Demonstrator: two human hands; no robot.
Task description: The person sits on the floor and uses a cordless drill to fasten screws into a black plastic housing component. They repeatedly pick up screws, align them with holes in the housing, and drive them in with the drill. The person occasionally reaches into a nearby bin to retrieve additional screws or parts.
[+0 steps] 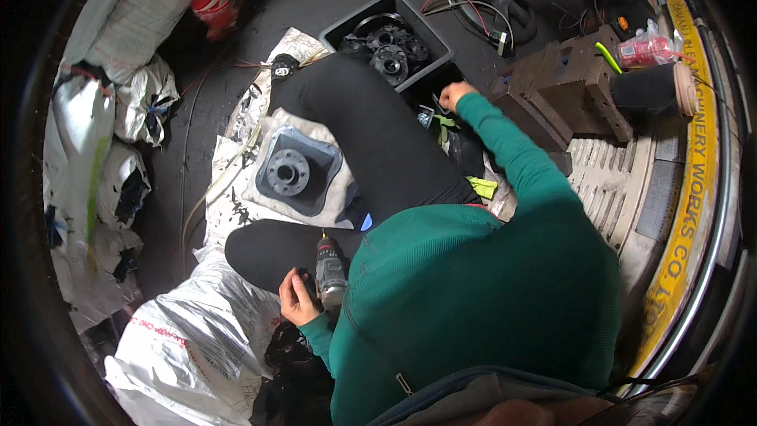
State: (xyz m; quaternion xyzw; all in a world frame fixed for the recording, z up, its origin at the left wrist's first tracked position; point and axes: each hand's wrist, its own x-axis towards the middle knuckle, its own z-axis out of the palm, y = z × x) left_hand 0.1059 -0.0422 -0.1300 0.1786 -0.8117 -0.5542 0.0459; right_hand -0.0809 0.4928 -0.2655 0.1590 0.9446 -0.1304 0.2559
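I sit on the floor with my legs in black trousers. My left hand (296, 297) grips a grey and black cordless drill (330, 270) beside my left knee, its bit pointing away from me. In front of that knee a round metal flange (287, 172) lies on a grey square pad (325, 159). My right hand (455, 95), in a green sleeve, reaches out to the near right corner of a black bin (353, 22) that holds several dark flanged parts (391, 54). Its fingers are curled, and whether they hold anything is hidden.
White printed sacks (189, 347) and filled bags (95, 189) lie to my left. A red cup (211, 3) stands at the far left. Rusty metal blocks (564, 83), a pink bottle (646, 50) and a ridged yellow-edged machine part (694, 213) sit on the right. Cables (489, 0) trail behind the bin.
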